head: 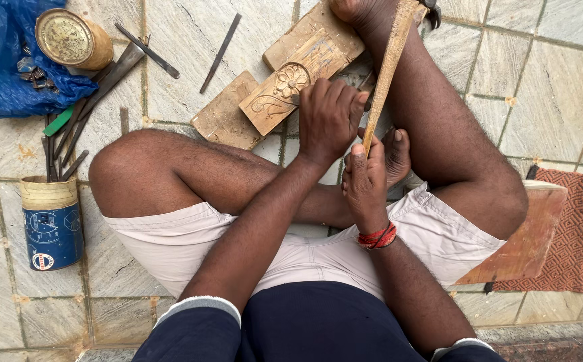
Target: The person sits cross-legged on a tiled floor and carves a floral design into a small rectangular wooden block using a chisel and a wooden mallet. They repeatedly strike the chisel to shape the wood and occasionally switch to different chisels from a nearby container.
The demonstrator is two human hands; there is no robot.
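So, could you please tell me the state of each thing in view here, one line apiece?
left hand: closed around a chisel, resting on the carved wood block.
right hand: gripping the hammer handle.
hammer: raised, handle slanting up over the block.
carved wood block: lying flat on plain boards, flower partly carved.
blue tin: upright, open, holding tools.
round tin: tipped on its side, lid on.
loose chisels: lying on the tiled floor.

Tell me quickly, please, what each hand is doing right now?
Left hand: closed around a chisel set against the carved wood block.
Right hand: closed on the wooden hammer handle.
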